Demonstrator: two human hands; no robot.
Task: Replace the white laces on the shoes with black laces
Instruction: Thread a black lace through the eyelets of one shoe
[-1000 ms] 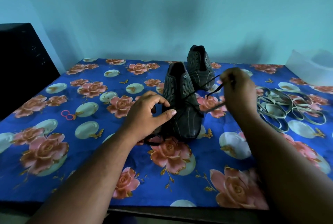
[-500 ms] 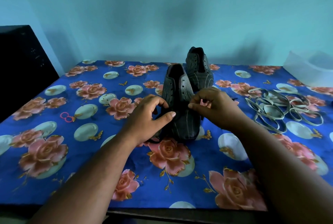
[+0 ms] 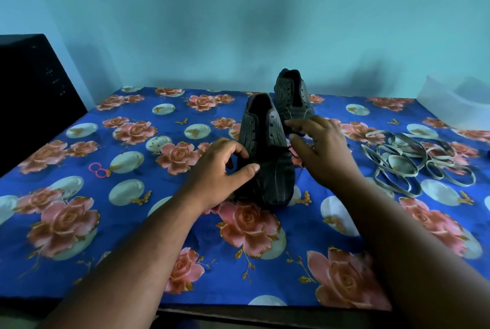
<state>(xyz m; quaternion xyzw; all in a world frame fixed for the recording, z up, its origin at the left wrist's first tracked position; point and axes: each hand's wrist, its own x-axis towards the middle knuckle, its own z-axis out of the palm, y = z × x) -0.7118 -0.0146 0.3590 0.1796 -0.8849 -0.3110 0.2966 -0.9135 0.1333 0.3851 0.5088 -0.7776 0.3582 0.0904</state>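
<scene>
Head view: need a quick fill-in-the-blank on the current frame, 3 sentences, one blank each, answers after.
1. The left hand grips the near shoe around its ____ end.
2. The removed white laces lie in a loose pile on the floral cloth to the ____ of the shoes.
3. The right hand hovers beside the near shoe with its fingers ____.

Missing words: toe; right; spread
</scene>
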